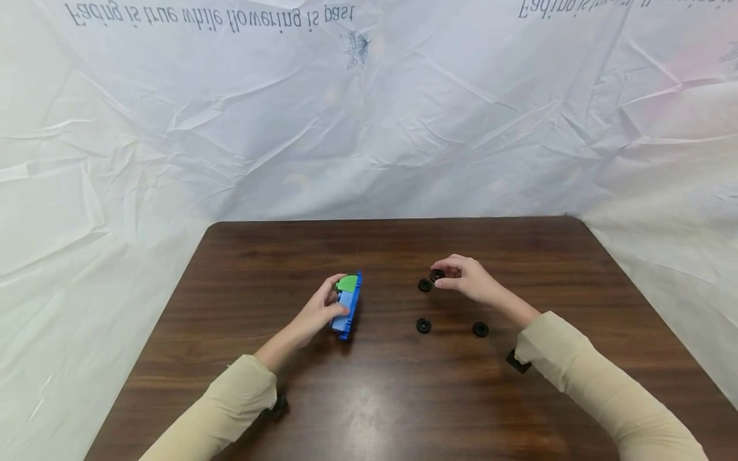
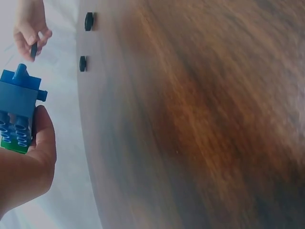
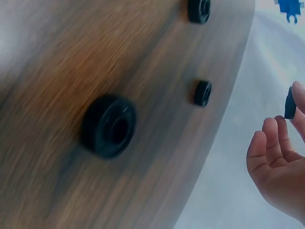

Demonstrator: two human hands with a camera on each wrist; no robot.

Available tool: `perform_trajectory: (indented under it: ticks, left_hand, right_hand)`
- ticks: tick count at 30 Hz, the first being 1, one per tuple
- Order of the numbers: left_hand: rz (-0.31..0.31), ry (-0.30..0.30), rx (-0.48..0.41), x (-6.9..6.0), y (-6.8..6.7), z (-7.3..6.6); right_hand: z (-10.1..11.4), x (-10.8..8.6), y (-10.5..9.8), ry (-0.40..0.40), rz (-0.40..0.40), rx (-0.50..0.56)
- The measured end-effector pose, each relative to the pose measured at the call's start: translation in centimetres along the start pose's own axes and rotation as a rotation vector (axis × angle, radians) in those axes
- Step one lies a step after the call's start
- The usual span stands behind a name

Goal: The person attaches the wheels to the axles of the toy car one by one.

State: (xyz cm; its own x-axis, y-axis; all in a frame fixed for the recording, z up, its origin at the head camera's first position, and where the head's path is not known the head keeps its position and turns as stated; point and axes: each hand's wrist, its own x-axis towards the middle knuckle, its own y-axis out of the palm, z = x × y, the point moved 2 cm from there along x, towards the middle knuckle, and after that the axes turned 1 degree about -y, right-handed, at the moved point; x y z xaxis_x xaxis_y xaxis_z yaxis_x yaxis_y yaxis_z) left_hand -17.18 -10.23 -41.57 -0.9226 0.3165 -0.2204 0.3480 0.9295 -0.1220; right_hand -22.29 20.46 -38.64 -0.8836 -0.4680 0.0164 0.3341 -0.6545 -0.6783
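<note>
Head view: over the middle of a brown wood-grain table (image 1: pixel 369 410), the left hand (image 1: pixel 311 315) grips one toy vehicle (image 1: pixel 346 303), thumb on one side and fingers round the other. The toy has a dark blue base tipped on edge, its underside turned toward the right hand (image 1: pixel 471 282); on the base sit a lighter blue block and, at the far end, one green block with a rounded outline. Small blue pegs stick out from the base, and the left wrist view shows round studs on the blue block.

Four black wheels are in sight, all round with a hole in the centre. One wheel (image 1: pixel 437 275) is pinched between the thumb and fingertips of the right hand, the other fingers loosely bent in the right wrist view. The remaining three lie flat on the table: a far wheel (image 1: pixel 425 285) just beside the pinched one, a near wheel (image 1: pixel 423 326) closer to the person, and a right-hand wheel (image 1: pixel 480 329) near the right forearm. Behind the table hangs a white sheet (image 1: pixel 369 141) with printed lettering.
</note>
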Motion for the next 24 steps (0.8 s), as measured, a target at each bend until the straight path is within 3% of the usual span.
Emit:
perform_trajectory:
  ticks: [7, 24]
  left_hand:
    - [0.01, -0.03, 0.003, -0.1, 0.3, -0.1]
    - [0.049, -0.032, 0.027, -0.1, 0.9, -0.2]
  right_hand:
    - [2.1, 0.3, 1.1, -0.077, 0.009, 0.006]
    - [4.9, 1.4, 2.8, -0.178, 0.035, 0.033]
